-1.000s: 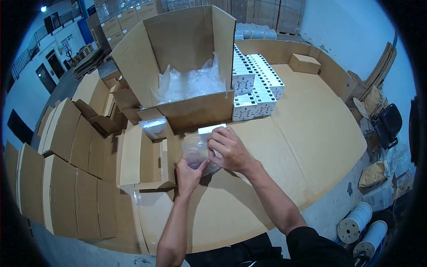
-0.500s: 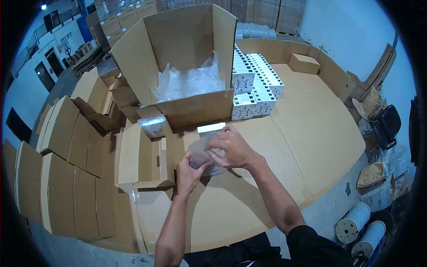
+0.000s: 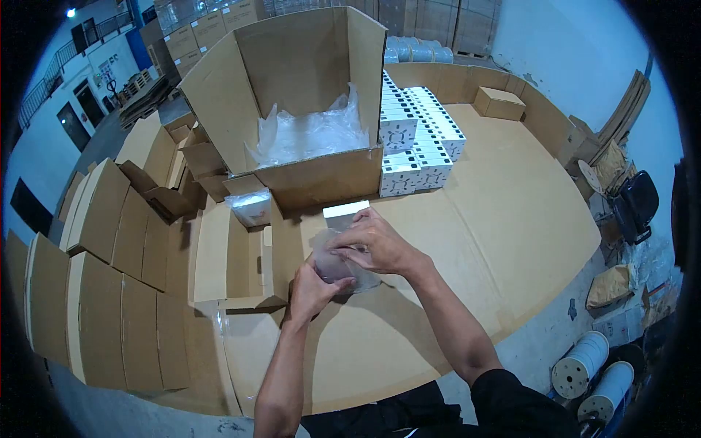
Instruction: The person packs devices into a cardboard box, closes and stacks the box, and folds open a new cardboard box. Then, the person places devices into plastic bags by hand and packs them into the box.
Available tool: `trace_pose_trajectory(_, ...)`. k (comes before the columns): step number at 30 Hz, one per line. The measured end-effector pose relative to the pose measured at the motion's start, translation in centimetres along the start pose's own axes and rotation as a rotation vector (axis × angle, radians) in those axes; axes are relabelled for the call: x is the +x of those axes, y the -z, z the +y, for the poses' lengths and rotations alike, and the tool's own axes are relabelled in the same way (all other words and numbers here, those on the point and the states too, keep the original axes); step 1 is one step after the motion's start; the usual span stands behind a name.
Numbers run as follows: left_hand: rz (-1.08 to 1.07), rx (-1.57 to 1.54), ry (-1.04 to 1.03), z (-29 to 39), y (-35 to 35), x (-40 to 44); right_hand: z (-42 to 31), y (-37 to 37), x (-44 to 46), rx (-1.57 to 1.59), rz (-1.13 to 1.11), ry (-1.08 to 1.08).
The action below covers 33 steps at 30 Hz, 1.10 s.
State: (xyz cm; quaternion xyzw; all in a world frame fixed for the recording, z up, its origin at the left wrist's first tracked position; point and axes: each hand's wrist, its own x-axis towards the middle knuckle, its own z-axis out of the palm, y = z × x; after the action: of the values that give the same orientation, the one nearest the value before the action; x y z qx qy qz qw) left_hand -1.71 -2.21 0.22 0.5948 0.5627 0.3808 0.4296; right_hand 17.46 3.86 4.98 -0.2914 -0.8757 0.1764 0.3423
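Note:
Between my hands is a translucent plastic bag (image 3: 330,264), its outline soft and partly covered by my fingers. My left hand (image 3: 312,290) grips its lower left side with the thumb across the front. My right hand (image 3: 376,244) pinches the bag's upper part from the right, fingers bent. Just behind them a white box (image 3: 343,213) lies on the cardboard-covered table; its near end is hidden by the bag and my right hand. Left of my hands stands an open cardboard carton (image 3: 213,255) with a plastic-wrapped item (image 3: 250,208) at its far end.
A large open carton (image 3: 321,175) holding clear plastic bags (image 3: 314,135) stands behind my hands. Stacks of white printed boxes (image 3: 420,142) sit beside it. Several brown cartons (image 3: 102,321) are piled at the left. A small closed carton (image 3: 500,104) lies at the far right.
My right hand has shifted slightly left and down along the bag. The bag now spreads lower between my hands, and my left hand has moved slightly.

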Motion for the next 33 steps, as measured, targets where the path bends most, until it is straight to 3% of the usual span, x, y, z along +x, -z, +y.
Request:
trace_pose_trajectory(4, 0.031, 0.079, 0.007, -0.4, -0.3, 0.2, -0.3, -0.5, 0.4, 0.049, 0.057, -0.069)
trace_pose_trajectory(7, 0.054, -0.037, -0.052, 0.2, -0.4, 0.0, -0.6, -0.6, 0.7, 0.057, 0.136, -0.074)
trace_pose_trajectory(9, 0.074, -0.017, -0.036, 0.5, -0.3, -0.1, -0.3, -1.0, 0.9, 0.081, 0.344, -0.043)
trace_pose_trajectory(10, 0.075, -0.018, -0.037, 0.1, -0.3, 0.1, -0.3, -0.7, 0.7, 0.081, 0.343, -0.042)
trace_pose_trajectory(13, 0.096, -0.025, -0.059, -0.7, -0.3, 0.4, -0.1, 0.3, 0.5, 0.339, 0.419, -0.185)
trace_pose_trajectory(15, 0.107, -0.003, -0.033, -0.6, -0.2, 0.3, 0.7, 0.4, 0.5, 0.681, 0.605, -0.248)
trace_pose_trajectory(20, 0.099, -0.034, -0.070, -0.3, -0.1, 0.3, 4.2, -0.1, -1.0, 0.672, 0.634, -0.279)
trace_pose_trajectory(28, 0.098, -0.083, -0.048, -0.3, 0.1, 0.4, 3.4, 0.3, -1.4, 0.349, 0.304, -0.378)
trace_pose_trajectory(33, 0.100, -0.022, -0.056, -0.1, 0.2, 0.3, 3.7, -0.2, -1.3, 0.367, 0.297, -0.398)
